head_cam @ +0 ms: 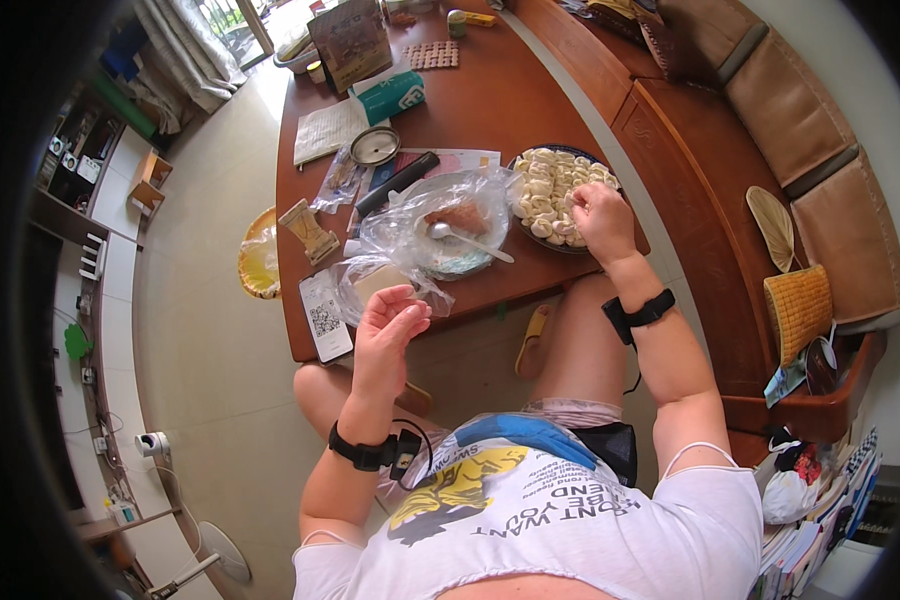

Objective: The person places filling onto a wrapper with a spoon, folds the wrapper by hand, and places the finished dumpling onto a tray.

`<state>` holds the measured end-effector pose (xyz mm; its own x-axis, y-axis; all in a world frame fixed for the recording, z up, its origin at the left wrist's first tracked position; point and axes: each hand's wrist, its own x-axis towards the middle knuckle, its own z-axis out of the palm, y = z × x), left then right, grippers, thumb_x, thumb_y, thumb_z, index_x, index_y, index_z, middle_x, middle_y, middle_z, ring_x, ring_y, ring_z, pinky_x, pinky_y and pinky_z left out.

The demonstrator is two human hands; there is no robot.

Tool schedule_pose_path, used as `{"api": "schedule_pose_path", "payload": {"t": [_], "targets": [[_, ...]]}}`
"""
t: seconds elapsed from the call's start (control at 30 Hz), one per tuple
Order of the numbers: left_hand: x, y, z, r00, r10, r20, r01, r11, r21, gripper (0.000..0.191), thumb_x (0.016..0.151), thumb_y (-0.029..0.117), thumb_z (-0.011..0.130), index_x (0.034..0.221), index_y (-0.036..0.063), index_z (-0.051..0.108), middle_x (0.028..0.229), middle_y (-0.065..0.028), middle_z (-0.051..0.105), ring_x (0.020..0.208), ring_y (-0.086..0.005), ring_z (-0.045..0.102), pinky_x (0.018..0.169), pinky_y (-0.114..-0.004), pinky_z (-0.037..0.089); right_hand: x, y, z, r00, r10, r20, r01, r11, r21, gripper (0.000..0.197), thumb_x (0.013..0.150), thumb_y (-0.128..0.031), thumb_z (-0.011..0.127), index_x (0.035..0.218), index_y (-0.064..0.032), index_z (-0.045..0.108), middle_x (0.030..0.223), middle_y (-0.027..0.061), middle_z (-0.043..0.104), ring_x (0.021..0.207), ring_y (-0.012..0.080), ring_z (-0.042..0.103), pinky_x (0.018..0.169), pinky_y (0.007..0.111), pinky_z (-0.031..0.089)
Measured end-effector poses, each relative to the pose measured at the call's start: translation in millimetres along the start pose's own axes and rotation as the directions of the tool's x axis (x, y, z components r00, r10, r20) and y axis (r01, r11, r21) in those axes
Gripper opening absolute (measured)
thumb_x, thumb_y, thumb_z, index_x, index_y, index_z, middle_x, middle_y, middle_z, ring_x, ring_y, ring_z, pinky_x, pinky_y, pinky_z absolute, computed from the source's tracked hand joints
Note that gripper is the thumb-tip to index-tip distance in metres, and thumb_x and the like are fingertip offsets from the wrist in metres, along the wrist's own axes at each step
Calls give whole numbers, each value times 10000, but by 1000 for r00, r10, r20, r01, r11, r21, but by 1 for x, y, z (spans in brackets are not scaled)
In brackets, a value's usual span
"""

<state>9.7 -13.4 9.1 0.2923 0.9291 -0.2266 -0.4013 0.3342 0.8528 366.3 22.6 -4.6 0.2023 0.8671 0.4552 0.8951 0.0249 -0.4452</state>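
My right hand (604, 221) is over the right side of a round plate (534, 238) crowded with folded dumplings (547, 187). Its fingertips are bunched at the dumplings, and whatever they may hold is hidden. Just in front of a stack of pale dough wrappers (384, 283) in a clear plastic bag (351, 279), my left hand (390, 330) is raised with curled fingers and the thumb near the fingertips. No object shows clearly in it. Between the hands stands a bowl (461, 264) of minced filling (461, 217), partly covered by plastic film (401, 225), with a white-handled spoon (480, 244) in it.
A smartphone (326, 319) showing a printed-style code lies at the wooden table's (495, 105) near left edge. Behind the bowl are a black cylinder (397, 184), a round metal lid (375, 145), a notebook (330, 131) and a tissue pack (388, 96). A wooden bench (682, 202) runs along the right.
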Motion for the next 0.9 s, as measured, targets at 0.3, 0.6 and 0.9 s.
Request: {"api": "schedule_pose_path", "payload": {"t": [0.3, 0.6, 0.9], "targets": [[0, 3, -13, 999, 15, -47, -15, 1000, 7, 245, 918, 59, 630, 1153, 45, 562, 953, -52, 671, 885, -121, 645, 795, -248, 511, -12, 2, 9, 988, -129, 83, 132, 991, -27, 135, 767, -62, 575, 758, -60, 710, 814, 127, 659, 854, 318, 620, 779, 430, 507], [2, 7, -23, 995, 60, -82, -58, 998, 30, 235, 926, 62, 617, 1154, 41, 563, 953, -53, 668, 884, -112, 641, 806, -243, 513, -10, 0, 8, 980, -162, 117, 172, 982, -82, 179, 764, -71, 570, 810, -88, 742, 851, 103, 669, 899, 304, 612, 811, 426, 488], [25, 2, -65, 913, 407, -38, -351, 827, 438, 127, 933, 2, 586, 1056, 12, 616, 907, -10, 634, 852, -86, 598, 762, -234, 483, -6, -4, 3, 968, -125, 216, 147, 985, -86, 131, 784, -112, 618, 813, -73, 739, 878, 112, 669, 921, 313, 607, 836, 437, 471]]}}
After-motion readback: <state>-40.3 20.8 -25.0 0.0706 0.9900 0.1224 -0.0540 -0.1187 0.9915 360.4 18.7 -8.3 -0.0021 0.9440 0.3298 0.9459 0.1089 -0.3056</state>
